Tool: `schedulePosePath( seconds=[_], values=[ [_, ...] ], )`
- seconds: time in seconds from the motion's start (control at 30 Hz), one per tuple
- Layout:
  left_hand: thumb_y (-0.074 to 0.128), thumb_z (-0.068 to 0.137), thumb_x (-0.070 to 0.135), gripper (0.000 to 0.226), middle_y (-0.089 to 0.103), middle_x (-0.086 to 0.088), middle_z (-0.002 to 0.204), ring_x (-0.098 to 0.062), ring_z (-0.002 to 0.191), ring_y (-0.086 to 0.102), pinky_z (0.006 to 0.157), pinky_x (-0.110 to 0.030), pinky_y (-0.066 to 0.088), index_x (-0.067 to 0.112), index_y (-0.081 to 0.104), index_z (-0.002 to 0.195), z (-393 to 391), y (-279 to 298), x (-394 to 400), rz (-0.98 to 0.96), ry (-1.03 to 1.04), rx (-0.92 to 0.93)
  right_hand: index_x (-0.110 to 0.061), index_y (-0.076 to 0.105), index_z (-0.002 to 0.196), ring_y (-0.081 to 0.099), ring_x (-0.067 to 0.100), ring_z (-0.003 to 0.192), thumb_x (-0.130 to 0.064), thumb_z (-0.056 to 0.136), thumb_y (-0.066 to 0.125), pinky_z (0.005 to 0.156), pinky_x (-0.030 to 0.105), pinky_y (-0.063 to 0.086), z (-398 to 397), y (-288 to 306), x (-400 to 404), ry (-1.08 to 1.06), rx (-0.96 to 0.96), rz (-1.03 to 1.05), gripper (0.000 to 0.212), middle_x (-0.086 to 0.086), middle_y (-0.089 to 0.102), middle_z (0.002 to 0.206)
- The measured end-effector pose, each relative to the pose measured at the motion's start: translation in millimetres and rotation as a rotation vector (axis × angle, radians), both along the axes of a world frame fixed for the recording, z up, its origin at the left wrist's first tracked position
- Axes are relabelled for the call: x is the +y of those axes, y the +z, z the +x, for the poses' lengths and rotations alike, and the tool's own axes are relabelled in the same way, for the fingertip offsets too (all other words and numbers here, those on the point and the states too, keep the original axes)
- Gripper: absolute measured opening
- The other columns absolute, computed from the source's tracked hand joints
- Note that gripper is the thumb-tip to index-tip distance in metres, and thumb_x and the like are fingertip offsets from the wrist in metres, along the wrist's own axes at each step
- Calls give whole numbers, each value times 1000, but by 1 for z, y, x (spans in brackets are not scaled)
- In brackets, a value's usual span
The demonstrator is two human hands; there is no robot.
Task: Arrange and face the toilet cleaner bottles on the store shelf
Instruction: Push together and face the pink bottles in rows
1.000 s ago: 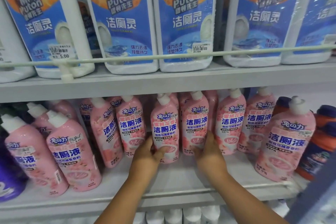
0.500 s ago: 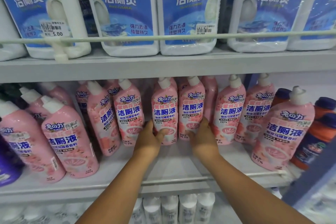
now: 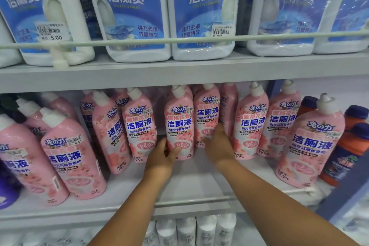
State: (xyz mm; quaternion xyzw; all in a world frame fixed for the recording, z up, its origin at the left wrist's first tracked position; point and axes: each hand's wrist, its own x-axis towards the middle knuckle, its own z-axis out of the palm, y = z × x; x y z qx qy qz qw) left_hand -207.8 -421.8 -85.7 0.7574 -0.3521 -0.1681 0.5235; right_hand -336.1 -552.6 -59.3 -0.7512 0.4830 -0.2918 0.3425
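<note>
From the head camera, the left hand (image 3: 162, 158) grips the lower part of one pink toilet cleaner bottle (image 3: 179, 124), thumb across its front and fingers curled behind its left side. The right hand (image 3: 218, 146) wraps around the base of the neighbouring pink bottle (image 3: 206, 114), just to the right; the two bottles stand upright, side by side, labels facing out, mid-depth on the grey lower shelf (image 3: 191, 177). More pink bottles stand to either side, some tilted. Large blue-labelled white jugs (image 3: 127, 12) fill the shelf above, behind a rail (image 3: 179, 40).
</note>
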Motion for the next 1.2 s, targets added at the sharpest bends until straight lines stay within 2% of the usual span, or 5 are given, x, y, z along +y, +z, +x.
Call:
schedulePosePath(
  seconds=[0.5, 0.7, 0.9, 1.1, 1.2],
  values=[
    [70, 85, 16, 14, 67, 8, 76, -7, 72, 63, 66, -19, 47, 26, 61, 83, -62, 27, 16, -217, 65, -238, -33, 68, 100, 68, 0, 84, -14, 92, 66, 66, 5, 48, -140, 37, 66, -29, -251, -172, 21, -16, 73, 89],
    [75, 86, 26, 24, 67, 15, 91, 4, 81, 64, 71, -7, 47, 34, 57, 99, -117, 38, -54, -190, -187, -131, -12, 55, 127, 58, 30, 112, -7, 86, 70, 94, 31, 48, -237, 32, 53, -389, -331, -526, 44, -1, 50, 118],
    [79, 75, 43, 53, 68, 14, 112, -11, 97, 68, 86, -31, 55, 40, 48, 117, -143, 42, -114, -26, -246, 26, -25, 29, 152, 45, 15, 140, -23, 88, 72, 112, 44, 42, -234, 21, 31, -327, -325, -221, 77, -6, 43, 154],
    [77, 76, 46, 48, 71, 14, 109, -10, 93, 69, 81, -30, 57, 35, 57, 117, -139, 43, -105, 21, -259, 70, -24, 48, 121, 60, 4, 84, -14, 88, 73, 65, 16, 40, -222, 28, 10, -299, -323, 8, 43, -1, 63, 112],
    [80, 80, 31, 38, 73, 25, 100, 5, 86, 69, 69, -10, 51, 43, 58, 109, -133, 37, -68, -27, -282, 123, -28, 54, 113, 63, 2, 89, -17, 84, 77, 71, 25, 47, -223, 24, 4, -208, -275, 34, 39, -12, 68, 104]
  ],
)
